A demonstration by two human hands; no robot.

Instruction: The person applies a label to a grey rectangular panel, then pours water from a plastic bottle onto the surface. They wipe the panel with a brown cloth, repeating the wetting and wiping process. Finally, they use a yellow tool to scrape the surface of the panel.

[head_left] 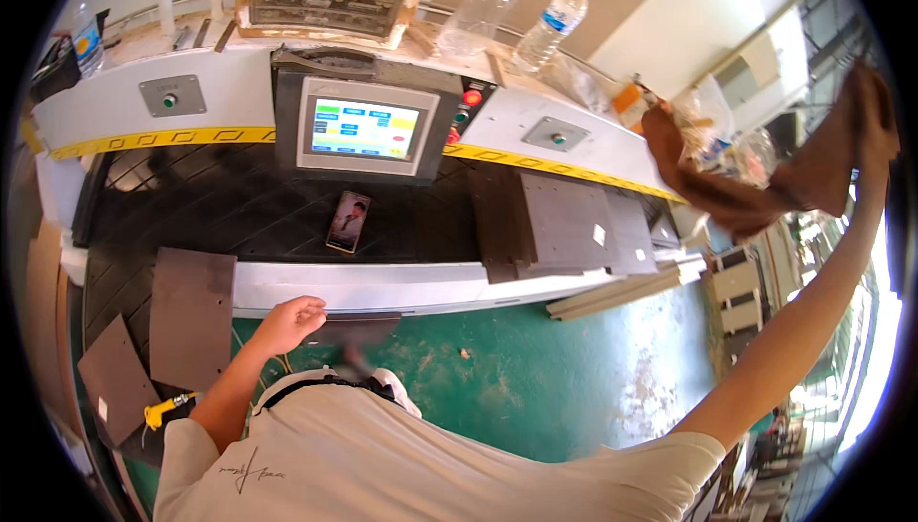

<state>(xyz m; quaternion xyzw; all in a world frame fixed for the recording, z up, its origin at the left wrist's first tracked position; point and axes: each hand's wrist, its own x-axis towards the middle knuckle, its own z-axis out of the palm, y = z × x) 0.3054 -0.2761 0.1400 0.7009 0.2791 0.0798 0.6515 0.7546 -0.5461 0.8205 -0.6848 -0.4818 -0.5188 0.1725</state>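
A brown cloth point(813, 173) is held up at the far right by the right hand point(874, 140) on its outstretched arm; the cloth is gripped, but how tightly the fingers are closed cannot be told, as that area is dark and blurred. The left hand point(290, 324) is held low in front of the machine's white front edge point(359, 285), its fingers loosely curled, with nothing seen to be gripped. On the black bed point(191, 202) beyond that edge, a phone point(348, 223) is laid with its screen lit, below a touchscreen point(365, 128). A stack of brown panels point(566, 224) is set toward the bed's right end. To the left of the left hand, 2 separate brown boards point(191, 316) are seen, with a yellow air gun point(166, 412) near them.
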